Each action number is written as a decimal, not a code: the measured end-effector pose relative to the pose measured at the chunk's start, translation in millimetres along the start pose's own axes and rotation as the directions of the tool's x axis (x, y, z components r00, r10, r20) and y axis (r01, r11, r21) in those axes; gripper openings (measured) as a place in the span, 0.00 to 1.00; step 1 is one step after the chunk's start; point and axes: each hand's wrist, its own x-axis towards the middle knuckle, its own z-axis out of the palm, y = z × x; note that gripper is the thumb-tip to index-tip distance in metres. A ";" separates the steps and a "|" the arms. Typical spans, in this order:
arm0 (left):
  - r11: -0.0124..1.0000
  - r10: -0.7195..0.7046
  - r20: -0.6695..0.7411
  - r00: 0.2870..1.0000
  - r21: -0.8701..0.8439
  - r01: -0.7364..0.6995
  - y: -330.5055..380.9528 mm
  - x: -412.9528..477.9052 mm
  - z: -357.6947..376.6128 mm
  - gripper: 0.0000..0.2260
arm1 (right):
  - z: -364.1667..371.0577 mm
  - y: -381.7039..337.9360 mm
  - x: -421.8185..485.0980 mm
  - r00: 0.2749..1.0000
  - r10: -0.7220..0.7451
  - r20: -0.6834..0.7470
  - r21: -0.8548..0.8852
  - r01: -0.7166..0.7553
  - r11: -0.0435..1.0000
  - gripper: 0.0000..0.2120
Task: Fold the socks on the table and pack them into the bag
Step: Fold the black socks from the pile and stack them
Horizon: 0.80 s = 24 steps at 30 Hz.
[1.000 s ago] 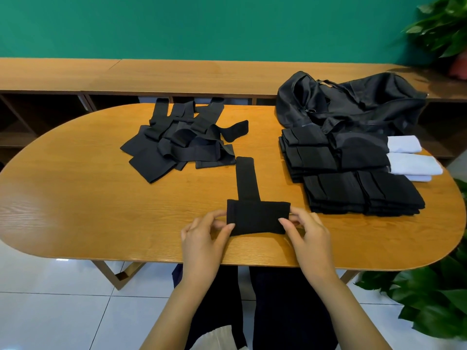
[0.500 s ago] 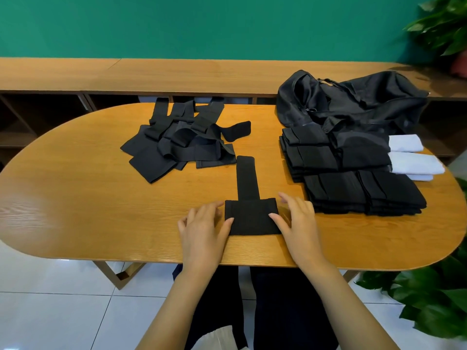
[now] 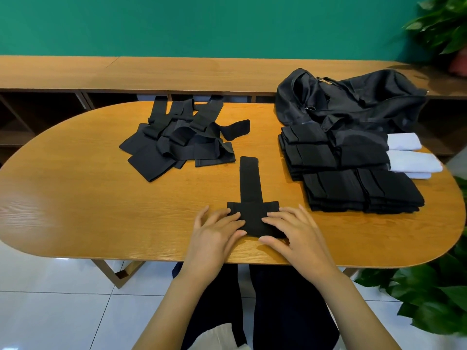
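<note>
Surface: oval wooden table (image 3: 75,198), glossy, grain visible, bright reflection at the near left. Stands on a white tiled floor (image 3: 50,299); one angled wooden leg (image 3: 111,271) visible under the near edge.

Task item: black sock (image 3: 249,178), flat on the table, close to the middle of the near edge. Forms a T: folded band across the near end, narrow strip pointing far.

Left grip (image 3: 214,233): fully open, fingers straight, laid flat on the left end of the folded band. Presses only; nothing pinched.

Right grip (image 3: 298,231): fully open, fingers straight and spread, fingertips on the right end of the band, thumb just near of it.

Far, left of centre: loose heap of unfolded socks (image 3: 182,142), black, overlapping, some ends hanging past the far edge.

Right side: stacks of folded black socks (image 3: 353,190), in rows. Folded white socks (image 3: 412,160) touching them at the far right.

Far right: black bag (image 3: 353,99), slumped, just behind the stacks.

Room: long wooden shelf unit (image 3: 177,72) with open compartments, set against a green wall (image 3: 202,24). Leafy plant (image 3: 439,24) in the far right corner. Second plant (image 3: 429,299) at the near right, beside the table.
</note>
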 end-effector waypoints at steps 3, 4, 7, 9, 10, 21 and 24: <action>1.000 -0.010 -0.065 0.998 -0.006 0.010 5.2 -0.1 -0.9 0.19 | -0.7 1.7 -3.2 0.996 -0.047 -0.074 -0.018 0.046 0.999 0.25; 1.000 -0.013 -0.085 0.996 -0.007 0.012 7.2 0.0 -1.9 0.19 | -1.4 1.4 -3.5 0.993 -0.055 -0.099 -0.019 0.054 0.998 0.23; 0.997 -0.036 -0.123 0.992 -0.071 0.027 12.1 -0.3 -6.1 0.19 | -2.9 -0.6 -2.8 0.983 -0.074 -0.166 -0.015 0.072 0.997 0.18; 0.986 -0.075 -0.132 0.988 -0.155 0.054 13.9 -1.7 -8.7 0.22 | -4.1 -1.0 -2.7 0.978 -0.064 -0.199 0.013 0.068 0.998 0.17; 0.978 -0.096 -0.136 0.986 -0.199 0.068 13.4 -2.7 -9.3 0.24 | -4.6 -0.7 -2.8 0.977 -0.050 -0.207 0.038 0.059 0.997 0.17; 0.920 -0.271 -0.074 0.960 -0.313 0.236 7.6 -0.7 -4.4 0.14 | -10.4 2.7 -6.2 0.987 0.113 -0.115 0.271 -0.078 0.959 0.21; 0.881 -0.334 -0.067 0.940 -0.376 0.286 6.9 -1.0 -3.8 0.21 | -10.8 5.9 -8.4 0.986 0.128 -0.109 0.279 -0.093 0.956 0.19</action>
